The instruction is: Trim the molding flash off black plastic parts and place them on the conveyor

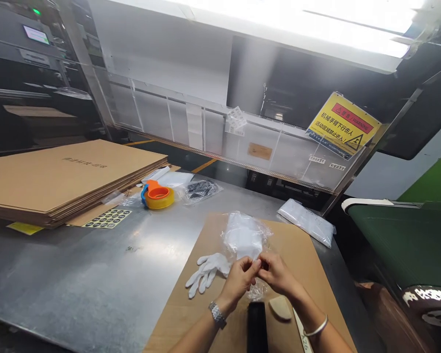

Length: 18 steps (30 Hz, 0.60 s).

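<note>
Both hands meet at the near end of a clear plastic bag (pixel 266 235) with a folded white item (pixel 244 233) inside. My left hand (pixel 242 274), with a metal watch at the wrist, pinches the film between thumb and fingers. Facing it, my right hand (pixel 275 274) is closed in a pinch on the same film; a pale bangle circles that wrist. Crumpled clear film (pixel 257 290) shows below the fingers. A white glove (pixel 208 272) lies flat left of my left hand. Beneath the hands are a black strip-shaped object (pixel 257 326) and a rounded cream-coloured piece (pixel 280 308).
A cardboard sheet (pixel 180 304) covers part of the metal table (pixel 95 274). Stacked cardboard (pixel 77 171), a sticker sheet (pixel 108 218), a tape dispenser (pixel 158 196) and a bagged black item (pixel 202 190) lie left. A white packet (pixel 306 221) and green conveyor belt (pixel 415 235) are right.
</note>
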### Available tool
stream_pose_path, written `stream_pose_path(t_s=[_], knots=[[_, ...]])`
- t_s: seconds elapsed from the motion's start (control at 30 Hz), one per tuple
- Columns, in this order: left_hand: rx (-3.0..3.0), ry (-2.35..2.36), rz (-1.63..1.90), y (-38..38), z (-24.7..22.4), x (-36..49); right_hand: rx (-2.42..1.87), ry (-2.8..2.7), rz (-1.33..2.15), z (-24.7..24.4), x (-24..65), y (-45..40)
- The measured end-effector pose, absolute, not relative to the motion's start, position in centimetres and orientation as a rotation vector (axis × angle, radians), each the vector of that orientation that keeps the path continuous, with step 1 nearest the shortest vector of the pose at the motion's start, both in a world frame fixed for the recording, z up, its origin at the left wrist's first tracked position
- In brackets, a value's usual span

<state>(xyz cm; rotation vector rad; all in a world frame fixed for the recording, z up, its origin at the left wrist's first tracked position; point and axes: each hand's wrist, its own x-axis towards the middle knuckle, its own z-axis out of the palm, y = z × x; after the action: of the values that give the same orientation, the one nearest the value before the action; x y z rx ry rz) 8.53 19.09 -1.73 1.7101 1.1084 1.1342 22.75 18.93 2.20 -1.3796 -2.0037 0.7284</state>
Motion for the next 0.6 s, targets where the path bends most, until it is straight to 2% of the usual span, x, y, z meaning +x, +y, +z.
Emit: stream_pose_path(t_s=[0.2,0.4,0.6], knots=[[1.679,1.255,1.21,16.3,-3.8,6.6,-1.439,-1.93,0.616,1.9,22.1,16.3],[1.996,1.336,1.204,13.2,-4.9,4.7,-1.445,-2.085,0.566,0.7,19.9,11.9],[2.123,1.528,1.06,12.1,-6.6,2.6,-1.907,-1.861,0.405,-3.7,20.9,5.9]])
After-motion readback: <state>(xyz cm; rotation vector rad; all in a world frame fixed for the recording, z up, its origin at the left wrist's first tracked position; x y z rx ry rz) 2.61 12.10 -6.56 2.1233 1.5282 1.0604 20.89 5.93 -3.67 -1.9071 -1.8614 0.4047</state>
